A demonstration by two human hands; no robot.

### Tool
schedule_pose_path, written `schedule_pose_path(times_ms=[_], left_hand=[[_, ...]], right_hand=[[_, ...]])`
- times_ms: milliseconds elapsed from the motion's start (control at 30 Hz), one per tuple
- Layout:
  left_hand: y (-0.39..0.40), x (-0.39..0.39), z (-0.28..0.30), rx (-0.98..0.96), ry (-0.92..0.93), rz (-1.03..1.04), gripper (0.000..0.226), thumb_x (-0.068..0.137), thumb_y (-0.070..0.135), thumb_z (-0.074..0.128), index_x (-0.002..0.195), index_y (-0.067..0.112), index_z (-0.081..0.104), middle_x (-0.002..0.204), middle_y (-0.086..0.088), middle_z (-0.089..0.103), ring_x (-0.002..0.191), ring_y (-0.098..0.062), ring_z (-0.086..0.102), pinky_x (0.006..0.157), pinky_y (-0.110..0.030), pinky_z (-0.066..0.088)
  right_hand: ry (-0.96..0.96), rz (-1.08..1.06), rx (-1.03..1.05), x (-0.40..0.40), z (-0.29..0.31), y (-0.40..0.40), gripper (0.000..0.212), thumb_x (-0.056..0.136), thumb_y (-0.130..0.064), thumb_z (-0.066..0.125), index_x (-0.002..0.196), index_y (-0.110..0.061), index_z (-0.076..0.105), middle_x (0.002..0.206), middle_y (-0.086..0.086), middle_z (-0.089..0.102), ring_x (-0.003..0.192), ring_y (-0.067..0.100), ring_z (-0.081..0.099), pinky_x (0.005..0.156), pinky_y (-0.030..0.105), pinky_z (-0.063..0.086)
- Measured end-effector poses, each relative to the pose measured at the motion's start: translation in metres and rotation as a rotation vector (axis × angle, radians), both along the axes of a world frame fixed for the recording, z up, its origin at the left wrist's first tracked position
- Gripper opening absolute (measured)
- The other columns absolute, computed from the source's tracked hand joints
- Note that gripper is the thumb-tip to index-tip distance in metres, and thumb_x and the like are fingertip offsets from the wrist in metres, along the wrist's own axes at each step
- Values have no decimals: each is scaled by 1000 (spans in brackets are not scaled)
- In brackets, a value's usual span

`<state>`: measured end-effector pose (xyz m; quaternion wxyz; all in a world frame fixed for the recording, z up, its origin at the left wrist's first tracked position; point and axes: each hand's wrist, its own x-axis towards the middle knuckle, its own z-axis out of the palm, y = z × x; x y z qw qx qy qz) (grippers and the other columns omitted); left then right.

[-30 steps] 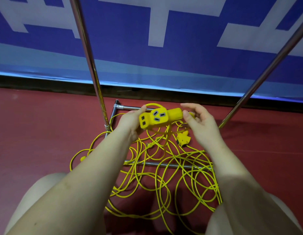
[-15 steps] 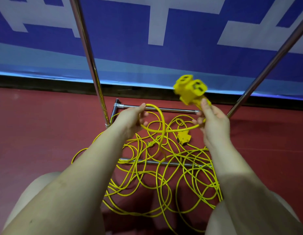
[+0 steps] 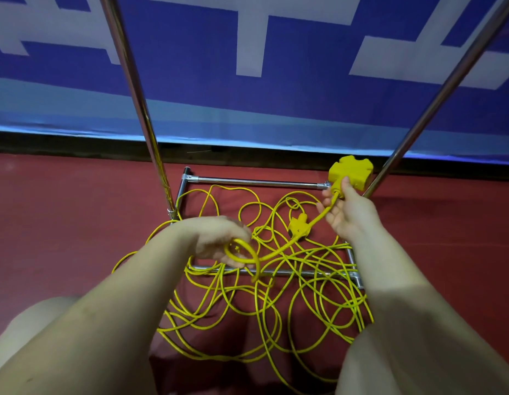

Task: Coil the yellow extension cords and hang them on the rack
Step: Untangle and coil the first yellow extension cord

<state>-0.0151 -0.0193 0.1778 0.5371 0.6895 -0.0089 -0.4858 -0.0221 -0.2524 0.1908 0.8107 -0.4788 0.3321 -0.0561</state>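
Blue banner (image 3: pixel 247 109) with pale blocky shapes across the back, dark strip at its foot. Floor (image 3: pixel 62 223) dull red, matte.

Rack (image 3: pixel 259 182): chrome tubes, shiny and round. Two uprights rise left and right; a rectangular base frame lies flat on the floor.

Cords (image 3: pixel 276 303): thin yellow cable, smooth, sprawled in loose tangled loops over and around the base frame, spilling toward the person's knees. None hangs on the rack.

Right hand (image 3: pixel 347 212) raised near the right upright, fingers curled around the thick cable neck just below the socket block (image 3: pixel 351 173). The block is chunky, cross-shaped, yellow, and stands above the fist. From the grip the thicker cable runs down-left, clear of the floor, to the left hand.

Left hand (image 3: pixel 222 240) low over the front bar, somewhat blurred; fingers curled on a small round loop of that thick cable, which drops off below the palm.

Plug (image 3: pixel 299 225): small, yellow, lobed, lying among the loops between the two hands, touched by neither.
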Motion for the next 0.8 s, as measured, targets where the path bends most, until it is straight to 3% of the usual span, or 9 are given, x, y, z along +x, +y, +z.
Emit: schedule_pose_path(times_ms=[100,200,267,300,400,500,600,700,800], left_hand=[[8,-5,-1,33,31,-93,28,88,-2,57,113,11,56,83,-9,66,58,-8,56,48,-15,40],[14,-6,-1,48,-170,-49,12,95,13,53,97,6,63,60,6,66,49,-3,50,48,-14,37],[17,-5,1,23,-217,34,26,98,18,48,85,-2,59,51,3,63,45,-3,56,45,-14,42],[19,-4,3,-15,-196,64,28,99,18,46,88,-5,57,51,1,64,45,-6,59,44,-16,45],[18,-7,9,-80,-207,72,23,100,17,43,87,1,55,55,-4,64,48,-11,62,46,-21,50],[7,-12,18,-141,-249,112,23,101,17,40,84,7,52,56,-3,62,46,-12,60,46,-23,52],[-8,-21,25,-193,-317,147,20,102,16,38,90,7,50,54,0,56,37,-8,49,41,-21,47],[-20,-28,23,-263,-320,203,16,102,13,36,96,7,49,60,-2,46,34,-4,36,39,-20,43],[-22,-29,17,-260,-314,151,22,103,16,34,90,13,51,60,1,41,36,-3,32,40,-17,39]], right_hand=[[15,-23,34,3,-4,-1,27,98,-32,45,84,-10,52,74,5,53,59,10,47,44,21,52],[-14,-73,203,4,-5,3,21,99,-21,44,83,-10,51,75,7,58,62,10,56,52,25,54],[-40,-72,335,3,-6,7,18,99,-13,42,84,-7,50,73,11,63,57,14,66,51,28,56],[-49,-57,386,2,-8,9,16,99,-9,42,85,-4,50,76,13,63,57,17,68,51,31,57],[-25,-15,506,0,-13,13,10,96,-1,43,101,3,51,94,20,59,90,26,66,63,40,58],[-5,41,590,-4,-13,23,36,94,1,45,129,7,41,105,22,59,87,29,63,54,41,57],[-9,165,611,-11,-6,42,37,94,-2,46,129,5,39,117,20,60,91,28,64,68,42,52],[15,251,588,-18,5,56,19,95,-3,44,112,3,50,93,18,69,88,22,66,81,37,49],[79,183,470,-17,14,56,12,95,2,42,92,6,53,63,16,69,78,16,69,71,31,54]])
